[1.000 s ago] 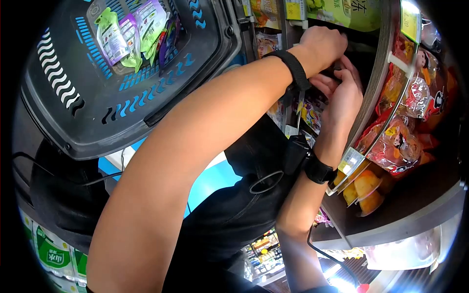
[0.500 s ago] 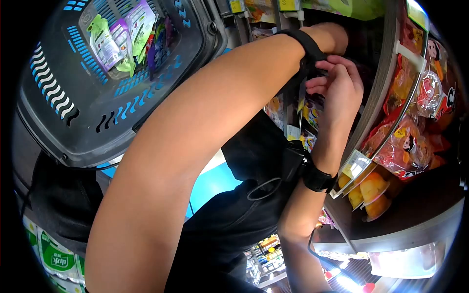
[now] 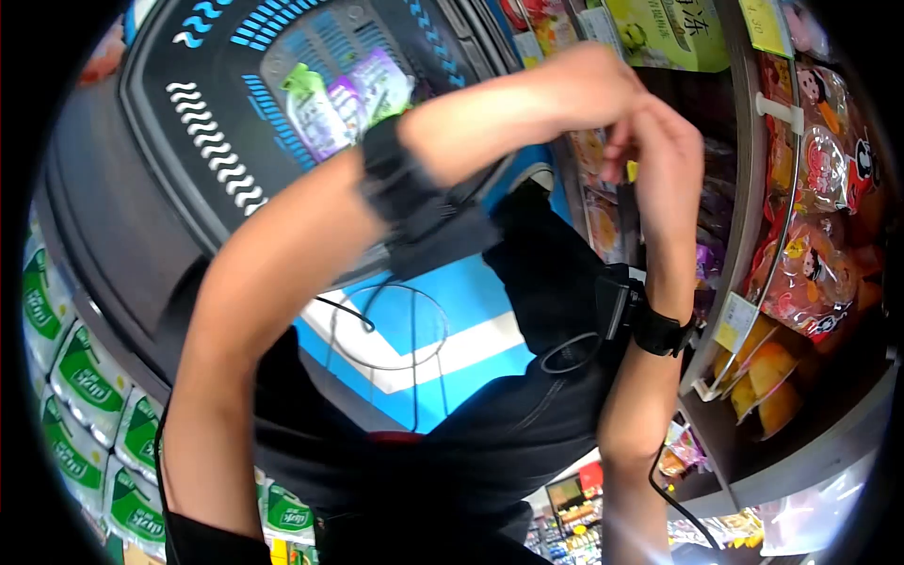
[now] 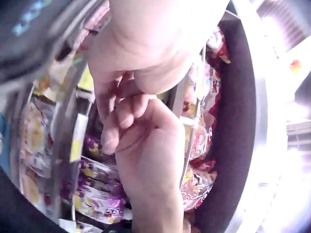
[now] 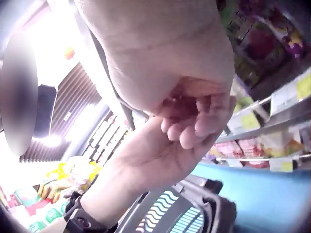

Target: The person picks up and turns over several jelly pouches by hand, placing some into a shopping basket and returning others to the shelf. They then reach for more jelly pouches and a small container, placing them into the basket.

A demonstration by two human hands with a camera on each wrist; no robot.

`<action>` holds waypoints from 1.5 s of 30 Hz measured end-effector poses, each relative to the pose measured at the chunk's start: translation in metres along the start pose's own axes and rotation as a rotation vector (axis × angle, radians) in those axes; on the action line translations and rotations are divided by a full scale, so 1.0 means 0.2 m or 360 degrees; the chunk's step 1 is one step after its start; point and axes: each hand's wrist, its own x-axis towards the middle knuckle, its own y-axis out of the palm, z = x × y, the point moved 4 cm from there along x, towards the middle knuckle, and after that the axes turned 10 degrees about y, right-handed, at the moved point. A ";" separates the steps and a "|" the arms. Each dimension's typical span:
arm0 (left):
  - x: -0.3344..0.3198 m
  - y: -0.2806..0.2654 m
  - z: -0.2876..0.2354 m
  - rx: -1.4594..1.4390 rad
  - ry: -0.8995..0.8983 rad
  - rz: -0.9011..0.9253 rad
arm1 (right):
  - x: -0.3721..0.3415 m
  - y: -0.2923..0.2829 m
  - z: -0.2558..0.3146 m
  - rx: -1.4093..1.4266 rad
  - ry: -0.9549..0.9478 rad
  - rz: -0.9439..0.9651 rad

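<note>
Hands meet, left hand [image 3: 595,85] against right hand [image 3: 669,146], though I can't tell if either grips anything; the green packet [image 3: 673,38] sits just beyond them, neither clearly nearer.

Floor: bright blue [image 3: 471,372] with a broad white band [image 3: 428,362] angling across it, down between the near edge and the shelving.
Shelving [image 3: 749,193]: tall unit at the right, its dark upright panel grained like wood, its pale lower edge sweeping round in a curve.
Shelf fittings: thin metal rail [image 3: 789,202] along the front, price labels clipped on, one yellow [image 3: 767,28].
Left side: green-and-white wrapped packs [image 3: 89,377] stacked in rows.
Far end: racks crowded with small goods [image 3: 557,529], too small to make out.
Ceiling: dark slats [image 5: 65,107].
Light: strong, white, glaring between the slats.
</note>
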 end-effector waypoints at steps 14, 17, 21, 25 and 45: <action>-0.44 -1.44 1.11 0.1946 -0.0966 -0.0306 | 0.06 0.43 -0.09 -0.0809 -0.0304 0.0338; -0.43 -1.39 1.28 0.1829 -0.1065 -0.0182 | 0.09 0.42 -0.11 -0.0718 -0.0234 0.0353; -0.48 -1.32 1.26 0.2007 -0.1260 -0.0354 | 0.11 0.42 -0.12 -0.0700 -0.0193 0.0366; -0.47 -1.22 1.17 0.2192 -0.0945 -0.0186 | 0.12 0.42 -0.10 -0.0628 -0.0117 0.0418; -0.44 -1.06 1.14 0.2140 -0.0455 -0.0037 | 0.15 0.41 -0.13 -0.0341 -0.0008 0.0504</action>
